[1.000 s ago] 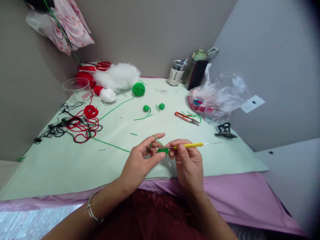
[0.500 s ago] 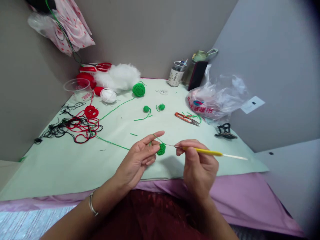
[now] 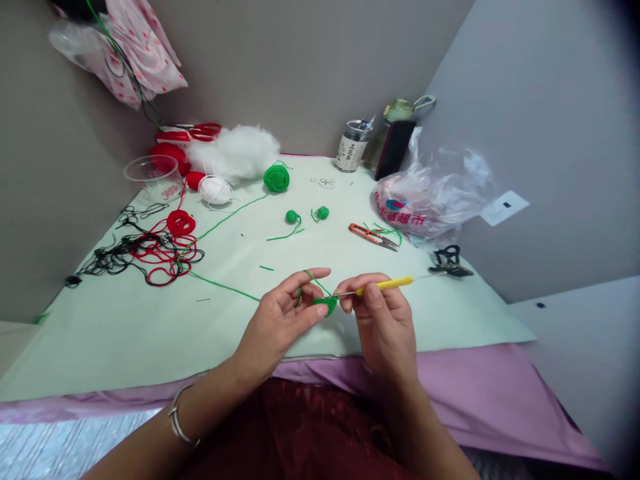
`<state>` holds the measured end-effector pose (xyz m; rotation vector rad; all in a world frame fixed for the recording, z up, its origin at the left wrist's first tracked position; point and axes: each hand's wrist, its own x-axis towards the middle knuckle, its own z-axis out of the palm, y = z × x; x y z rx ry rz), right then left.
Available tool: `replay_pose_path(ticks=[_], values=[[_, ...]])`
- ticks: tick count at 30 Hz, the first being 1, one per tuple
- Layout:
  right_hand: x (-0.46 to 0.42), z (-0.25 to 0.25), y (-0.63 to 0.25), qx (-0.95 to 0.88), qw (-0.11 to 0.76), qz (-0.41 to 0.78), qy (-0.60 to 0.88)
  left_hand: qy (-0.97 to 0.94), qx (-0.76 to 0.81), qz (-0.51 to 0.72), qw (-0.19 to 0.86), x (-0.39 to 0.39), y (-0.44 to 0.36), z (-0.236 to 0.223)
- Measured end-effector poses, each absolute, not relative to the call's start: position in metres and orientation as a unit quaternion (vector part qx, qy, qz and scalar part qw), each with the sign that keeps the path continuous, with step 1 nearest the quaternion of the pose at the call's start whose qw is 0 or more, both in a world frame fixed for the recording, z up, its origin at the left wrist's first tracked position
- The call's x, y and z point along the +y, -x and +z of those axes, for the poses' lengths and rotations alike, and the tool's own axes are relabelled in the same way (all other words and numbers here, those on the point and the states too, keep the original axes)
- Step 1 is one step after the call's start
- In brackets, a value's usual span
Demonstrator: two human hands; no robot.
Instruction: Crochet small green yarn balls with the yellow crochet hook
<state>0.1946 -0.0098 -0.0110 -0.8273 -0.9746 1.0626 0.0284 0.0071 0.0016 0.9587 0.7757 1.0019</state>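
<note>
A small green crochet piece (image 3: pixel 327 306) is pinched between the thumb and fingers of my left hand (image 3: pixel 283 320). Green yarn (image 3: pixel 220 283) runs over my raised left index finger and back across the table to a green yarn ball (image 3: pixel 277 179). My right hand (image 3: pixel 383 320) grips a crochet hook (image 3: pixel 385 285) by its yellow handle, pen-fashion. The hook's metal tip is at the upper edge of the crochet piece. Beyond my hands lie two small green crocheted balls, one on the left (image 3: pixel 291 217) and one on the right (image 3: pixel 323 213), with yarn tails.
Orange thread snips (image 3: pixel 373 236) and a black hair claw (image 3: pixel 451 261) lie to the right, before a plastic bag (image 3: pixel 425 197). Tangled black and red yarn (image 3: pixel 145 250) spreads on the left. White stuffing (image 3: pixel 240 153), a clear cup (image 3: pixel 155 179) and a pen holder (image 3: pixel 353 147) stand at the back.
My right hand has come left and the hook has moved in to the crochet piece. The piece has tipped, its upper edge now turned more toward me. My left thumb has shifted lower.
</note>
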Motion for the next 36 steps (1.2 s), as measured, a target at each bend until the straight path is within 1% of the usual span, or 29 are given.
replay_pose_path(ticks=[4,7,10,13,15,17,18,19,21,24,26,27,29,32,34,36], values=[[-0.011,-0.011,-0.198,-0.446,0.663,0.470,0.374,-0.445,0.356,0.448,0.689,0.007,-0.028,0.003],[-0.016,-0.010,-0.200,-0.489,0.651,0.418,0.402,-0.466,0.374,0.447,0.665,0.007,-0.028,0.003],[-0.023,-0.009,-0.200,-0.561,0.626,0.314,0.441,-0.495,0.405,0.460,0.616,0.005,-0.030,0.003],[-0.029,-0.013,-0.198,-0.663,0.583,0.182,0.433,-0.507,0.428,0.490,0.565,0.002,-0.033,0.003],[-0.030,-0.020,-0.197,-0.721,0.547,0.081,0.418,-0.476,0.418,0.496,0.594,0.001,-0.034,0.002],[-0.029,-0.026,-0.196,-0.747,0.523,0.003,0.411,-0.404,0.384,0.477,0.680,0.002,-0.034,0.001],[-0.029,-0.028,-0.195,-0.745,0.525,-0.007,0.411,-0.360,0.361,0.457,0.729,0.004,-0.034,0.001],[-0.028,-0.029,-0.195,-0.734,0.538,0.011,0.415,-0.319,0.341,0.438,0.768,0.005,-0.033,0.001],[-0.026,-0.026,-0.194,-0.672,0.597,0.108,0.425,-0.268,0.316,0.418,0.809,0.008,-0.031,0.001],[-0.022,-0.017,-0.193,-0.541,0.676,0.284,0.411,-0.271,0.309,0.432,0.803,0.010,-0.029,0.003],[-0.019,-0.013,-0.192,-0.511,0.679,0.349,0.395,-0.302,0.311,0.442,0.785,0.010,-0.029,0.004],[-0.018,-0.012,-0.191,-0.515,0.671,0.360,0.393,-0.320,0.316,0.446,0.774,0.009,-0.029,0.005],[-0.017,-0.013,-0.189,-0.537,0.654,0.342,0.409,-0.355,0.333,0.461,0.742,0.007,-0.031,0.004],[-0.021,-0.018,-0.187,-0.600,0.625,0.242,0.437,-0.391,0.369,0.484,0.690,0.005,-0.036,0.001],[-0.024,-0.023,-0.188,-0.660,0.589,0.138,0.444,-0.375,0.368,0.483,0.700,0.005,-0.038,-0.001],[-0.026,-0.027,-0.189,-0.697,0.565,0.058,0.438,-0.326,0.343,0.454,0.755,0.006,-0.038,-0.002]])
